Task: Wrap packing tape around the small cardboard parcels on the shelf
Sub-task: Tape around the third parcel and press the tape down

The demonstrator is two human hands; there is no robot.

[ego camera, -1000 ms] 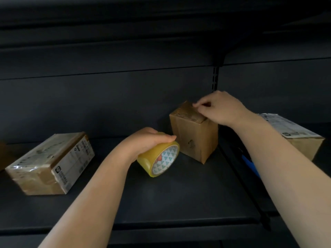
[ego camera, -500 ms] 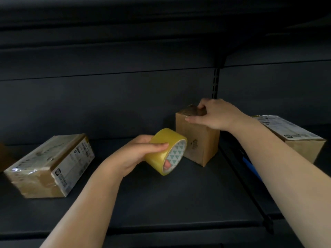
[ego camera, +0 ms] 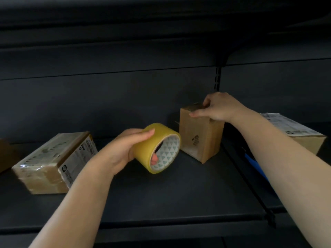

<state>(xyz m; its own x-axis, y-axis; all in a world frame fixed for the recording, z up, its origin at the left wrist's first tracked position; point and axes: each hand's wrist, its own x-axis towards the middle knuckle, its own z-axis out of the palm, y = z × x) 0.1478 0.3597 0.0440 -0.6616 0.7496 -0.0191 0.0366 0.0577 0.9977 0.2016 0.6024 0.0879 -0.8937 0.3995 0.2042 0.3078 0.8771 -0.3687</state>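
Since half a second back, your left hand lifted the tape roll higher, fingers curled round it, one poking through the core. Your right hand gripped the top of the small upright parcel on the dark shelf. Dim dark backing all round. Flat parcel sat left; the right-hand parcel was partly behind your arm, labels unreadable.

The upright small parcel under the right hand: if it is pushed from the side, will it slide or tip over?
The small parcel stands on a narrow end, taller than wide, so a high push probably tips it. The right hand gripping its top likely steadies it. The shelf looks smooth, so a low push may slide it.
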